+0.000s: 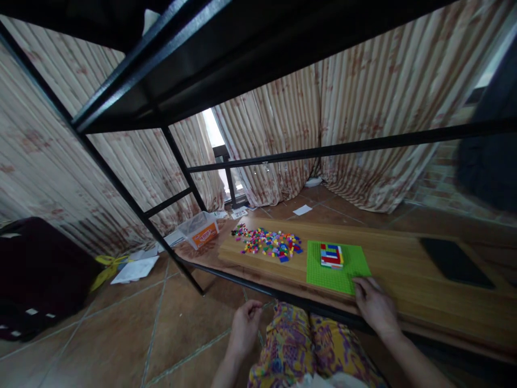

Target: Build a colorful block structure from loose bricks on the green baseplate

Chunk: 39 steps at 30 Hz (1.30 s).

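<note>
A green studded baseplate [347, 276] lies flat on the wooden board. On it sits a low square block of stacked toy bricks [332, 256], with red, blue, yellow and white showing. My right hand [375, 304] is at the baseplate's near right corner, its bent fingers and thumb closed on the edge. My left hand [245, 326] hangs in front of the board, left of my knees. Its fingers are curled closed, and no object shows in them. Left of the baseplate, loose small bricks [270, 242] of many colours are spread in a heap.
A clear plastic box [201, 229] with an orange label stands at the board's left end. A dark flat slab [456, 262] lies to the right. Black metal bars [347, 146] frame the space, with a dark shelf [258, 70] overhead. Papers [135, 269] lie on the tiled floor.
</note>
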Motion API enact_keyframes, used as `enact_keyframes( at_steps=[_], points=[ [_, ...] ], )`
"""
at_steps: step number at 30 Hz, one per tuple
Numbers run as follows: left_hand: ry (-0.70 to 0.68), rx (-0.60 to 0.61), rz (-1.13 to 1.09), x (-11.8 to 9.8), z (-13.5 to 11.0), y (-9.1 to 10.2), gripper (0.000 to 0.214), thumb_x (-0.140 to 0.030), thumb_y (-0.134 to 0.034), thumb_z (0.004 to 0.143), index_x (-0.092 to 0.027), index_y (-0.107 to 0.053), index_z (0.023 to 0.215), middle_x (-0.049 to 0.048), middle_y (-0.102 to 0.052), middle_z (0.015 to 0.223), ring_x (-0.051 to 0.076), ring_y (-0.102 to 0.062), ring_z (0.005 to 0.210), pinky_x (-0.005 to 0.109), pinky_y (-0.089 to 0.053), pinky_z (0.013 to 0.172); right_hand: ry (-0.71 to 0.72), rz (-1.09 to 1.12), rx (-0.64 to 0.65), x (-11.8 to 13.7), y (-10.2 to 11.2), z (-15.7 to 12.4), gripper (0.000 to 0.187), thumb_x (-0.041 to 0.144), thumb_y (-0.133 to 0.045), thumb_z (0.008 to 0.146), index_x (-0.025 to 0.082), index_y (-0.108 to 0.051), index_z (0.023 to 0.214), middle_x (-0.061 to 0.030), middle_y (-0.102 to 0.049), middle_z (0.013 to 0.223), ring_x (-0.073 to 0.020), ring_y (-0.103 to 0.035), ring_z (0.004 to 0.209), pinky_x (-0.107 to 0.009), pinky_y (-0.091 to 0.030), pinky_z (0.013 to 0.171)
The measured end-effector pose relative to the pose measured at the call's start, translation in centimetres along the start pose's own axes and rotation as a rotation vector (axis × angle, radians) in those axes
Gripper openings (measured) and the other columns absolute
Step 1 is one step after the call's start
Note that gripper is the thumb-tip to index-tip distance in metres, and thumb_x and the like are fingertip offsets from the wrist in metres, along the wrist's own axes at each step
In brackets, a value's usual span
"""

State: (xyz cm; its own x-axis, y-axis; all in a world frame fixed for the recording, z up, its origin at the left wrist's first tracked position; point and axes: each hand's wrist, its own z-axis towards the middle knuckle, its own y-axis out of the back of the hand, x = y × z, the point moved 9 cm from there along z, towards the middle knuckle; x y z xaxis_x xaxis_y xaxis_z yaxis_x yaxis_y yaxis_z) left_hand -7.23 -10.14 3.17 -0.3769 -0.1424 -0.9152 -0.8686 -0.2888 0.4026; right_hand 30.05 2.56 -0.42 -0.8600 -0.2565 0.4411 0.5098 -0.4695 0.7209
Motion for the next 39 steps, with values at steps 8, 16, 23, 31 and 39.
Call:
enact_keyframes(
  at_steps=[8,16,23,31,39],
  points=[
    [-0.097,0.015,0.077,-4.4,-0.6,-1.4,0.022,-0.033,-0.056,0.074,-0.016,-0.07,0.078,0.0017,-0.064,0.066,0.017,-0.058,0.066,0.025,-0.045,0.063,0.06,0.126,0.033,0.4,0.9,-0.3,0.029,0.032,-0.037,0.088,0.022,-0.064,0.095,-0.0074,-0.065,0.099,-0.0203,-0.061,0.087,-0.034,-0.05,0.079],
    [-0.179,0.059,0.106,-6.2,3.5,-2.5,0.022,-0.031,-0.056,0.074,-0.016,-0.07,0.081,0.003,-0.068,0.071,0.017,-0.06,0.068,0.026,-0.046,0.067,0.035,0.127,0.063,0.1,1.6,-0.5,0.029,0.032,-0.037,0.089,0.022,-0.064,0.094,-0.0075,-0.063,0.099,-0.0199,-0.062,0.087,-0.033,-0.05,0.081],
    [-0.2,0.117,0.099,-5.2,7.1,-4.6,0.02,-0.028,-0.057,0.076,-0.015,-0.071,0.084,0.0053,-0.072,0.079,0.018,-0.065,0.075,0.027,-0.05,0.071,-0.044,0.13,0.051,0.2,2.6,-1.1,0.028,0.032,-0.039,0.089,0.022,-0.065,0.094,-0.0075,-0.064,0.1,-0.0202,-0.062,0.09,-0.032,-0.049,0.08],
    [-0.297,0.136,0.321,-6.8,10.7,-9.6,0.022,-0.013,-0.052,0.082,-0.017,-0.067,0.097,0.0057,-0.07,0.096,0.016,-0.065,0.088,0.027,-0.05,0.081,-0.048,0.134,0.092,0.4,2.6,-0.7,0.024,0.03,-0.041,0.089,0.021,-0.063,0.093,-0.0069,-0.064,0.099,-0.0189,-0.063,0.087,-0.031,-0.05,0.077],
    [-0.386,-0.068,0.426,-6.6,13.8,-10.4,0.027,-0.011,-0.055,0.081,-0.018,-0.061,0.106,0.009,-0.063,0.104,0.019,-0.064,0.089,0.031,-0.053,0.079,-0.077,0.13,0.085,0.7,1.9,-0.1,0.022,0.03,-0.044,0.09,0.021,-0.063,0.096,-0.0076,-0.063,0.1,-0.0209,-0.062,0.09,-0.036,-0.051,0.082]
  ],
)
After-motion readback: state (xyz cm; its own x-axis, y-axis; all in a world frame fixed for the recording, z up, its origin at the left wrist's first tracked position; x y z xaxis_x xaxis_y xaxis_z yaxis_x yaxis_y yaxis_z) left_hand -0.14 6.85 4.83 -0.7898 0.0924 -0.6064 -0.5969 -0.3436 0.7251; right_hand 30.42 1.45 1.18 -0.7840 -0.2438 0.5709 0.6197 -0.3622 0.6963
